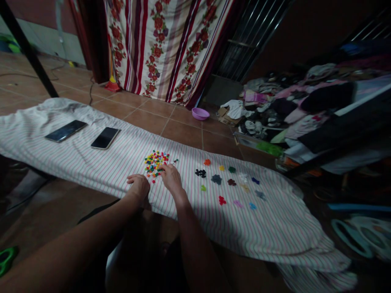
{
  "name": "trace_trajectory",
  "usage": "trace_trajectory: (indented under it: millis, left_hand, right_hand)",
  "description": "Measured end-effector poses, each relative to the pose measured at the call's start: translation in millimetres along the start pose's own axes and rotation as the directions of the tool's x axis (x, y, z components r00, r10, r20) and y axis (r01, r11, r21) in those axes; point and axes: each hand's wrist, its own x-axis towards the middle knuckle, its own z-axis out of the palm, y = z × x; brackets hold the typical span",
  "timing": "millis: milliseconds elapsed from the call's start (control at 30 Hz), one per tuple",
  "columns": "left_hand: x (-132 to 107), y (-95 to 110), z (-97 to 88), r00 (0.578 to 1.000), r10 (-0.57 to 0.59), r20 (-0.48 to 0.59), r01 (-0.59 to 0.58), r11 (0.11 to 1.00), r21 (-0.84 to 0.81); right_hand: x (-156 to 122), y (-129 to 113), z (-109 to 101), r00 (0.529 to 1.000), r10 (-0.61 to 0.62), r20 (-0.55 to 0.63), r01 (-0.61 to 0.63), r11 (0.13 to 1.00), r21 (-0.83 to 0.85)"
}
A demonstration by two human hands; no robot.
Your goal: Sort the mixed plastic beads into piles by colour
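Note:
A mixed pile of small colourful beads or buttons (152,162), too small to name surely, lies on the striped cloth (128,142). My right hand (171,178) reaches the pile's right side, thumb and fingertips drawn together among the pieces; anything between them is too small to make out. Just below and left of the pile, my left hand (139,185) rests at the cloth's near edge, fingers loosely extended, nothing visible in them. To the right, pieces lie in separate single-colour heaps, among them black (200,173), orange (207,162), dark grey (216,179) and red (222,200).
Two phones (105,138) lie on the cloth's left part. Beyond the cloth-covered surface are a tiled floor, a purple basin (200,114) and a floral curtain (171,49). Heaped clothes (275,97) fill the right background. A dark pole (29,51) slants at the left.

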Motion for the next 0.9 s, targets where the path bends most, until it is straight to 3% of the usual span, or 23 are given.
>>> trace_trajectory:
  millis: [267,633,900]
  left_hand:
    - [0,-6,-7.1,1.0,0.018,-0.001,-0.018,1.0,-0.013]
    - [-3,-12,-24.7,0.992,0.076,0.098,-0.079,0.996,0.034]
    - [-5,-12,-27.1,0.994,0.085,0.071,-0.088,0.995,0.036]
  right_hand:
    - [-1,1,-2,1.0,0.01,0.006,-0.01,1.0,0.021]
    - [-13,12,-12,1.0,0.007,-0.015,-0.006,1.0,0.029]
    - [-27,26,-28,0.999,-0.014,-0.05,0.017,0.998,0.063]
